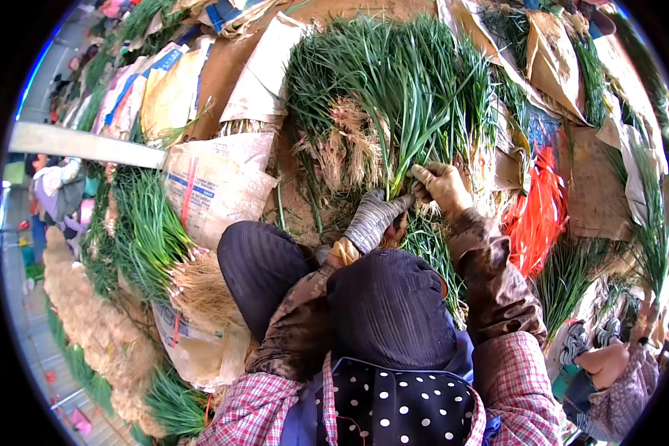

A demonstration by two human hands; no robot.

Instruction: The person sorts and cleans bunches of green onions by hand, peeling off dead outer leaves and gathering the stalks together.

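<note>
Left hand (375, 215), in a grey knit glove, is closed around the base of a bunch of green chives (409, 97); right hand (442, 186), in a tan glove, grips the same bunch just beside it. Bunch lies fanned out on brown paper (230, 67) on the ground, ahead of the knees. Paper sack (212, 186) at left has blue and red print, unreadable. Orange plastic strings (535, 215) at right. Fisheye edges black; fingertips partly hidden in leaves.
</note>
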